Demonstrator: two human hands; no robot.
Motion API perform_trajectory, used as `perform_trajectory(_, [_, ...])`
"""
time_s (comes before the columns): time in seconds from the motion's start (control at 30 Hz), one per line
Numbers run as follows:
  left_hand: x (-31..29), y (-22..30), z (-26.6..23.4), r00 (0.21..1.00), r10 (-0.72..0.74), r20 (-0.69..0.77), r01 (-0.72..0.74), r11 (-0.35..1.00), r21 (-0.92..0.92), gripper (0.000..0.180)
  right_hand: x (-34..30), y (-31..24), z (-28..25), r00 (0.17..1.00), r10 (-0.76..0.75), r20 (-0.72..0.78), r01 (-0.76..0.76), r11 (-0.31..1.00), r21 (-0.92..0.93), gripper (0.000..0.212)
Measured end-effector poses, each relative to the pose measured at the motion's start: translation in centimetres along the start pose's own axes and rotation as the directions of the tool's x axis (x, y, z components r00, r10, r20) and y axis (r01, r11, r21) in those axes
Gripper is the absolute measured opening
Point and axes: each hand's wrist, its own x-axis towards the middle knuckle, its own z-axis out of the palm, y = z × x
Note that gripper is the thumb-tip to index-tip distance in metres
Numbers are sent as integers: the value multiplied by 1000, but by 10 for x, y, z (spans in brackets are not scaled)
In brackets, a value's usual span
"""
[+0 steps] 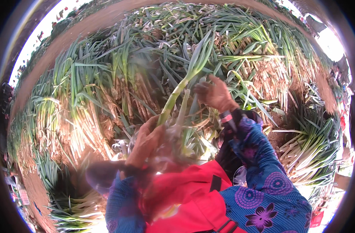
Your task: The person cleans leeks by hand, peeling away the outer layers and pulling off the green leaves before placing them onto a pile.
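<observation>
The left hand (146,141) grips a leafy green stalk (171,103); the right hand (216,95), loosely open, is near it. Leafy bundles (71,120) lie along the brown ground's (65,42) near edge.

a smooth, faintly glossy green stalk (173,101) contrasts with a matt red cloth apron (185,200), a printed blue cloth sleeve (259,155), rough, fibrous-looking heaped stalks (71,126) and, beyond, matt brown ground (80,29) of dry-looking earth.

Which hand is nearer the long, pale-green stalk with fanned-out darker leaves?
Left: the left hand grips the stalk low down; the right hand is just right of its upper part, apparently not touching.
</observation>
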Motion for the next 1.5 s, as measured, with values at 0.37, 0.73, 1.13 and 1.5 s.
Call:
perform_trajectory(0.37, [56,3,30,906,424,8,-336,707,622,35,2,-11,23,770,-486,413,396,872,287,30])
perform_trajectory(0.73, [114,-3,89,812,582,-28,-249,391,886,20,-20,-5,35,759,-610,227,558,789,258,20])
perform_trajectory(1.13, [123,-17,105,871,491,8,-213,364,907,18,-39,10,35,736,-677,25,677,736,-7,22])
perform_trajectory(1.5, [110,3,114,871,483,-95,-344,736,584,25,-51,4,33,735,-660,156,660,749,62,25])
